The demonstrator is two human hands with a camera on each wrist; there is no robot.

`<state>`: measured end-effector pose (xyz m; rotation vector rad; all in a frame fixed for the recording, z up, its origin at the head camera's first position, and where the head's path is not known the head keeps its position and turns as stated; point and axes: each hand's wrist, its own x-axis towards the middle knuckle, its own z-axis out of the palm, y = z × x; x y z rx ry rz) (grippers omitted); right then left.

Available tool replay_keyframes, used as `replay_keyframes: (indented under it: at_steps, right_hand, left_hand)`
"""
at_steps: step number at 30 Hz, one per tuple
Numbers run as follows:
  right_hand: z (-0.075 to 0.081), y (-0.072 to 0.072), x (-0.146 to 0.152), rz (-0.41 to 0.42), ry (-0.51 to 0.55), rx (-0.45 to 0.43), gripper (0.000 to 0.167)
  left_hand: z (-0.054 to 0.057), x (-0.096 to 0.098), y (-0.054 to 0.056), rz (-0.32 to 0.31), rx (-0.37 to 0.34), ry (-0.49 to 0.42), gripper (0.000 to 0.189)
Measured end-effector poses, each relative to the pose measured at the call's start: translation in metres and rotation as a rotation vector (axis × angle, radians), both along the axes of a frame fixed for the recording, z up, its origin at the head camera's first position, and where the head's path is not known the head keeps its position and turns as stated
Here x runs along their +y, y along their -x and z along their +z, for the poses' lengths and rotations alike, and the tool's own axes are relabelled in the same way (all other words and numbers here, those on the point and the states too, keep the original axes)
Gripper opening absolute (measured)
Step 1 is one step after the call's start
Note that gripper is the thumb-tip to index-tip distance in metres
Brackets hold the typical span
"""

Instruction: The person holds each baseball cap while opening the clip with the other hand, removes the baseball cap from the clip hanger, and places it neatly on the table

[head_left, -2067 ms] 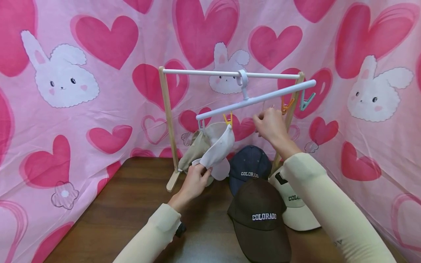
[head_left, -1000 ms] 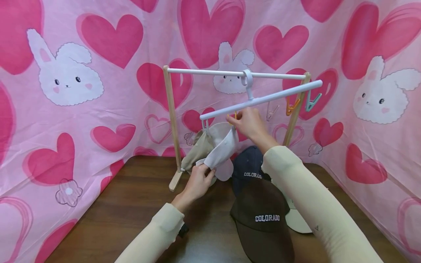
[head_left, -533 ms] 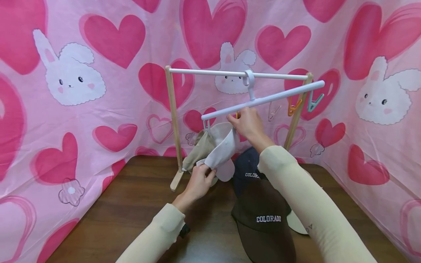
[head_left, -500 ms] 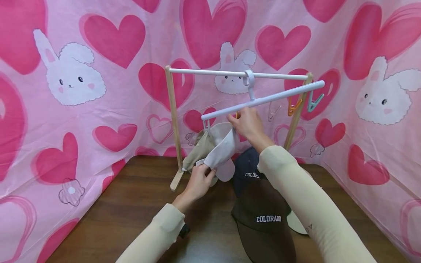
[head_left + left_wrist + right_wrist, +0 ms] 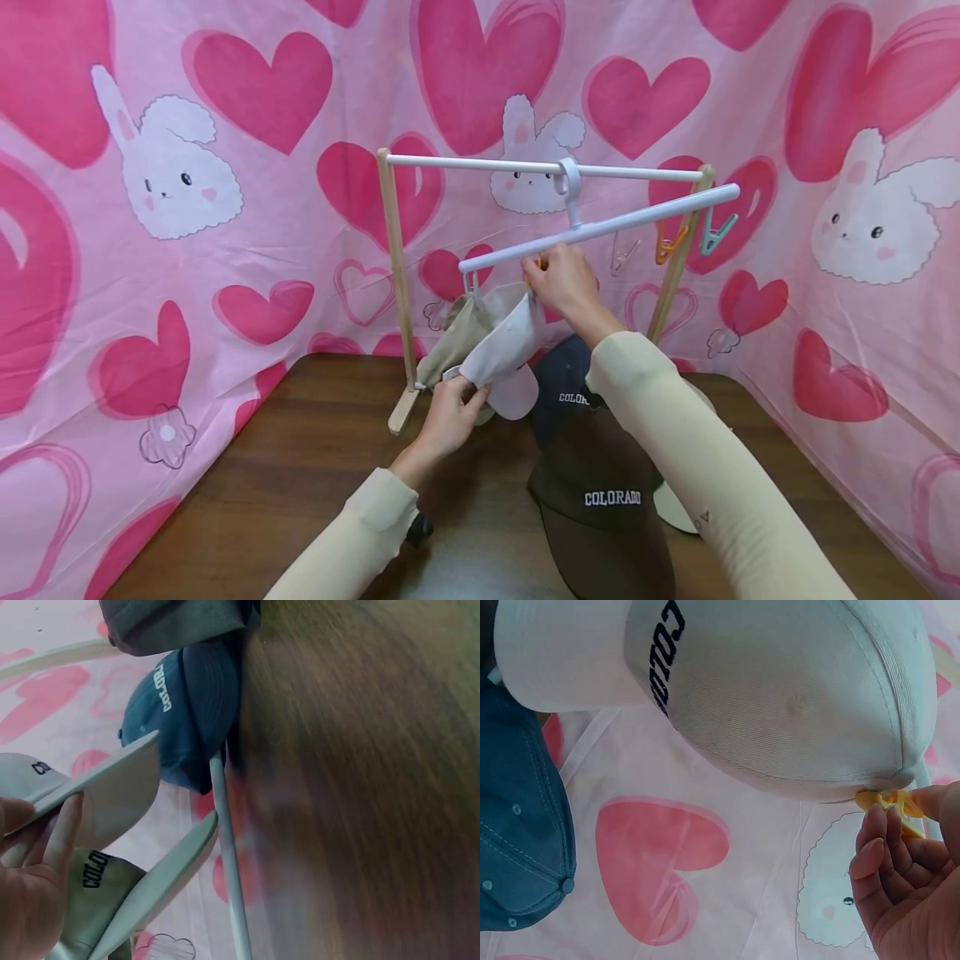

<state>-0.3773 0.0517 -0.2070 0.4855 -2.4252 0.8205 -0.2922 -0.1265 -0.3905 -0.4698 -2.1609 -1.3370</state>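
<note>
A white cap (image 5: 501, 346) hangs below the sloping white hanger (image 5: 637, 215), tilted, its brim low. My left hand (image 5: 450, 415) grips its lower edge; in the left wrist view those fingers (image 5: 64, 829) lie at the brim. Up at the crown my right hand (image 5: 567, 282) pinches a yellow clip (image 5: 891, 801), which sits against the cap's top button in the right wrist view. Just left of it, a khaki cap (image 5: 453, 340) hangs from a pale clip (image 5: 471, 285) at the hanger's lower end.
The hanger hooks onto a rack's white rod (image 5: 480, 165). Orange (image 5: 669, 243), teal (image 5: 718, 235) and pale pink (image 5: 622, 254) clips dangle to the right. On the table (image 5: 300, 467) lie a brown cap (image 5: 607, 517), a navy cap (image 5: 558, 387) and a cream cap, mostly hidden by the right arm.
My right hand has moved left from beside the orange clip to the yellow clip and now pinches it. The white cap has dipped slightly, with my left hand still gripping it.
</note>
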Motion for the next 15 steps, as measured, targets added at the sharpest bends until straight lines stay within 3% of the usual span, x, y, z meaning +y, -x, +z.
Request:
replay_keyframes:
  at_steps: [3, 8, 15]
  right_hand:
    - [0.0002, 0.0000, 0.0008, 0.017, 0.001, -0.004, 0.044]
    - [0.0010, 0.0001, 0.0028, 0.048, 0.003, 0.000, 0.043]
    - [0.0028, 0.0005, 0.0047, 0.058, 0.010, -0.001, 0.044]
  left_hand:
    - [-0.0016, -0.0007, 0.0002, -0.005, -0.015, -0.016, 0.014]
    - [-0.0039, -0.0020, -0.0003, -0.065, -0.056, -0.081, 0.017]
    - [-0.0042, -0.0042, -0.0024, -0.070, -0.036, -0.090, 0.013]
